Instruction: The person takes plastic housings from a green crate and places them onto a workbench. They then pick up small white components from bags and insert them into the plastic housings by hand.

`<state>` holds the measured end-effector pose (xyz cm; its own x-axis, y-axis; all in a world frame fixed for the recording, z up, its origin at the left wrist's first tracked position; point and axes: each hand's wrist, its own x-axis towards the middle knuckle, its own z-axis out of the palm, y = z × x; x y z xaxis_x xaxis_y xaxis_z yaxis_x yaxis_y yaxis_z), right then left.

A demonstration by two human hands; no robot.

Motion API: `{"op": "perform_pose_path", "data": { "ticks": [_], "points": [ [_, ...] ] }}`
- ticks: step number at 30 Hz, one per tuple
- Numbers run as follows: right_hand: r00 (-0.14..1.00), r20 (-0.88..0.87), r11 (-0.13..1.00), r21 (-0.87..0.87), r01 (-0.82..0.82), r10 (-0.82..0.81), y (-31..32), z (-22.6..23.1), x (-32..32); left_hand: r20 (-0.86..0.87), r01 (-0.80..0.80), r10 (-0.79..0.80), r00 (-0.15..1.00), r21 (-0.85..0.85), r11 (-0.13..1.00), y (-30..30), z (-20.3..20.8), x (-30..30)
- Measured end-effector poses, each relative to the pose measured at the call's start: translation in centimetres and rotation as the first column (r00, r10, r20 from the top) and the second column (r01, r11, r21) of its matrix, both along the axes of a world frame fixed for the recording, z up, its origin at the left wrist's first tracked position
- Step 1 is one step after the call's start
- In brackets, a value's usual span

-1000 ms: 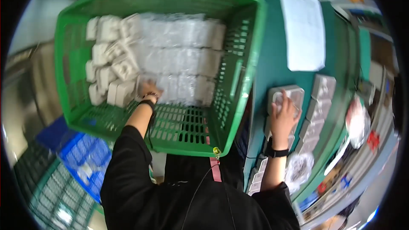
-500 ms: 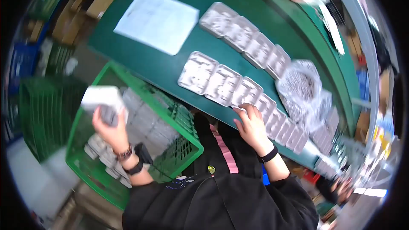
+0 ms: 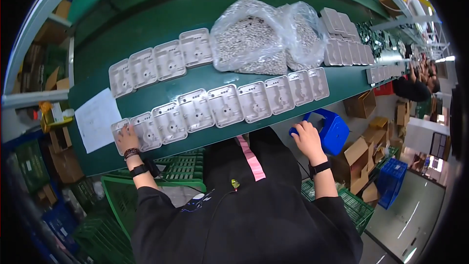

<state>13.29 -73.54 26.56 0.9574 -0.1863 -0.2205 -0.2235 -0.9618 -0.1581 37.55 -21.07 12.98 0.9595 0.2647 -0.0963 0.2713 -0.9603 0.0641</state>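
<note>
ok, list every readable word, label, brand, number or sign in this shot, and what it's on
No legible text.
White sheet on the green bench: faint marks, too small to read.
Yellow package, far left: pale label, too blurred.
Black top: small white-and-blue print, no letters I can make out.
Grey trays: no lettering discernible.

The head-worn fisheye camera looks down from close above the green table (image 3: 163, 89)
</note>
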Motion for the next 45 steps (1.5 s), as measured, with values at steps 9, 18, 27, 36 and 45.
{"op": "perform_pose_path", "data": {
  "ticks": [9, 18, 27, 36, 45],
  "points": [
    [0.977, 0.115, 0.976, 0.143, 0.165, -0.182, -12.6, -2.5, 1.3, 0.546, 0.695, -0.453, 0.704, -0.403, 0.595, -31.5, 8.7, 0.3],
    [0.960, 0.203, 0.804, 0.528, -0.274, 0.194, -16.3, 0.8, 7.9, 0.161, 0.555, -0.548, 0.821, -0.002, 0.832, -54.2, 3.0, 10.0],
    [0.949, 0.143, 0.815, 0.486, -0.316, 0.282, -23.1, 0.1, 7.5, 0.083, 0.469, -0.483, 0.871, -0.430, 0.771, -53.0, 3.3, 12.2],
    [0.898, 0.315, 0.842, 0.349, -0.411, 0.308, -23.7, -1.1, 10.5, -0.109, 0.592, -0.611, 0.784, -0.165, 0.789, -52.2, 7.5, 14.0],
    [0.924, 0.229, 0.880, 0.303, -0.365, 0.305, -22.3, -1.1, 11.9, 0.035, 0.035, -0.013, 0.999, -0.732, 0.681, -47.5, 8.1, 13.0]
  ]
}}
